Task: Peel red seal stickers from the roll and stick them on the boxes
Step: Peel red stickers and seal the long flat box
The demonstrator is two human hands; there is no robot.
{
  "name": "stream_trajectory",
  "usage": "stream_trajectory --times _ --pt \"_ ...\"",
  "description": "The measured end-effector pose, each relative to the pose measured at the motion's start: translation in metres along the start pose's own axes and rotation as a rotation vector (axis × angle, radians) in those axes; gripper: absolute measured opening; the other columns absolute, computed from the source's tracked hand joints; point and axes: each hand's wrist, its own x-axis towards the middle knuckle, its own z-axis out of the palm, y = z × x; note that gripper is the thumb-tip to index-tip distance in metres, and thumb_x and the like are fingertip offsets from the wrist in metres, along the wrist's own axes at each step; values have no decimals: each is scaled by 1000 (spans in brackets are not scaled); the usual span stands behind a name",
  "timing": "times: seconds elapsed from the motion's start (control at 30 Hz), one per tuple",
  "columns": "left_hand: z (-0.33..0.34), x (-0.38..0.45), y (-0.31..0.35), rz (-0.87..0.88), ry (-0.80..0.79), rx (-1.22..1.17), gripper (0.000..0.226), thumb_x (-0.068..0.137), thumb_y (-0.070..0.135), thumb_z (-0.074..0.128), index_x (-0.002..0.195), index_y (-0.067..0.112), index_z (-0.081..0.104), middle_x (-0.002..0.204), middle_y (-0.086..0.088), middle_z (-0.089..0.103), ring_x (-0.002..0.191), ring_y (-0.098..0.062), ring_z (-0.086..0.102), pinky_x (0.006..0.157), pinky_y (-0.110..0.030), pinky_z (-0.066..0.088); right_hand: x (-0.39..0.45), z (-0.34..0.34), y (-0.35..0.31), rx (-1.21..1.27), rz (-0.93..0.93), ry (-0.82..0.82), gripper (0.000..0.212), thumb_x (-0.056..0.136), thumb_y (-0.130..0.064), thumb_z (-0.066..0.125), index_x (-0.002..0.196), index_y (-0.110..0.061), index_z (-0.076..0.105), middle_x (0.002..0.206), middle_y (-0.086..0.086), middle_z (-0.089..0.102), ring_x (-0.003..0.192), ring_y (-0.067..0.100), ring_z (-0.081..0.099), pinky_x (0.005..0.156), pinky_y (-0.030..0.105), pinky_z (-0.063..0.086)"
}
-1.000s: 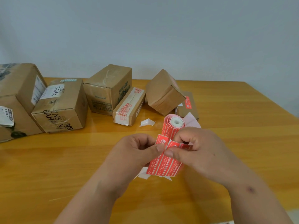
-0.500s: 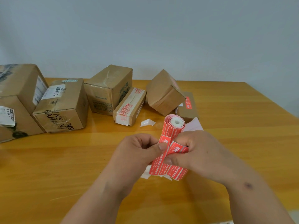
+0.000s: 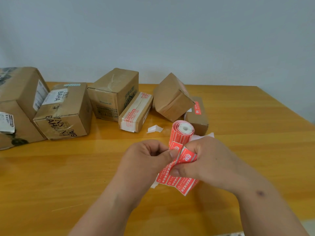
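Head view: left hand (image 3: 146,159) and right hand (image 3: 209,159) both pinch the red sticker strip (image 3: 177,181) below the roll (image 3: 182,132); fingertips hidden, so the peeled edge is perhaps lifted. Leftmost box (image 3: 15,103) is cut off.

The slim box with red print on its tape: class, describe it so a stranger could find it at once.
Start at the row of cardboard boxes along the back of the wooden table. Near the middle lies the slim box, against a taller box. Unlike its neighbours, it is low, with white tape printed in red.
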Motion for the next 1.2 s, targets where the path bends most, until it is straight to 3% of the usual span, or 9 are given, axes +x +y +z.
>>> stream_trajectory --times 0.1,0.37,0.47,0.6,0.67,0.77,0.87,1.1,1.2 --pt "-1 0 -1 3 -20 -29 31 68 42 66 80 14 72 78 1 76 73 -14 74 62 -21 56 1 1 1 -18 9 13 26 72 -36 79 77 -11 72 78 4 73 71 19 69 72 45 55" --pt "0 0 -5 1 -3 -82 21 82 28 67 76 8 70 73 -5 75 64 -14 71 59 -20 55 -2 5 4 -68 -13 81 28 75 -39 76 74 -12 67 69 3 68 58 15 63 55 39 48" --pt "0 0 -5 1 -2 -101 25 77 32 67 77 7 69 70 -5 74 61 -12 69 57 -19 54 -3 6 7 -102 -32 109 36 76 -40 75 71 -7 61 65 3 64 48 6 52 45 25 37" --pt "-6 -1 -4 -14 -80 -77 37 72 44 67 83 9 71 79 -7 76 71 -19 73 67 -24 58 -5 4 6 -93 -52 110 34 77 -38 74 69 -8 61 66 5 65 49 10 53 48 30 38" --pt "-10 0 -4 -19 -131 -60 32 73 37 70 87 8 71 83 -9 76 77 -23 73 73 -28 59 -6 3 6 -93 -50 99 31 77 -39 74 71 -10 64 68 3 67 52 10 58 49 32 43" --pt "-12 1 -5 -14 -126 -51 28 72 28 73 89 5 70 86 -10 76 80 -25 73 76 -34 59 -6 1 5 -51 -35 37 24 74 -42 76 79 -19 71 76 -5 72 64 7 67 64 38 57" --pt "-11 1 -6 -2 -96 -53 28 68 31 73 85 9 71 85 -9 76 78 -23 74 73 -36 58 -6 1 4 -27 -13 -21 20 71 -41 79 84 -26 74 80 -9 73 73 5 69 74 42 57" --pt "-8 1 -7 -1 -63 -10 19 81 27 69 88 9 68 84 -7 76 77 -23 74 72 -35 58 -5 2 7 -78 -6 25 19 76 -38 75 74 -20 71 74 -9 72 65 5 67 64 37 57" --pt "-7 1 -7 -1 -41 13 17 86 24 67 89 8 67 82 -7 75 75 -23 73 72 -36 58 -7 2 6 -112 -13 52 20 77 -40 74 69 -22 67 71 -11 70 63 0 65 54 24 52"
